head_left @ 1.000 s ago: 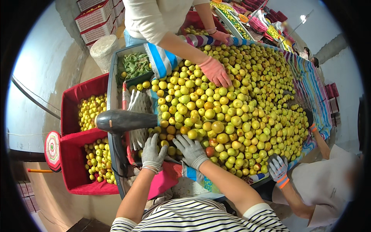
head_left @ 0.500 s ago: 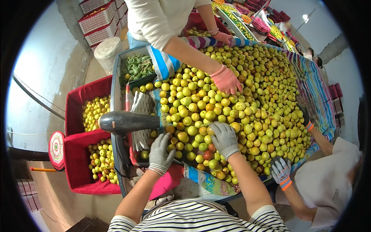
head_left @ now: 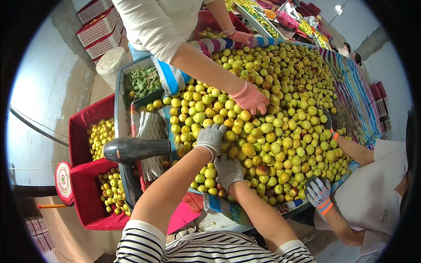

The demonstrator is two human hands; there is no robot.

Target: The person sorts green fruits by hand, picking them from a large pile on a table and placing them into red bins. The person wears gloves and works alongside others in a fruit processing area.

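Yellow-green, round fruits that look like jujubes (head_left: 274,147) lie in a wide heap on a cloth-lined table. My left hand (head_left: 211,139), in a grey knit glove, rests on the heap's left part with its fingers apart and slightly bent over the fruit. Just below and right of it, my right hand (head_left: 229,173), gloved alike, lies palm down on the near fruits, fingers spread. No fruit shows in either grip, though both palms are hidden. Beside my left forearm a black hair-dryer-shaped nozzle (head_left: 142,150) points toward the heap.
Across the table a person's pink-gloved hand (head_left: 251,98) touches the fruit. At right another person's grey-gloved hand (head_left: 318,193) rests at the heap's edge. Red-lined crates (head_left: 87,193) with fruit stand at left, and a bin of green leaves (head_left: 144,83) sits at the table's far-left corner.
My left hand has moved right and away from me onto the heap. My right hand has drawn back toward me and left. The pink-gloved hand stays over the fruit. The view has shifted slightly.
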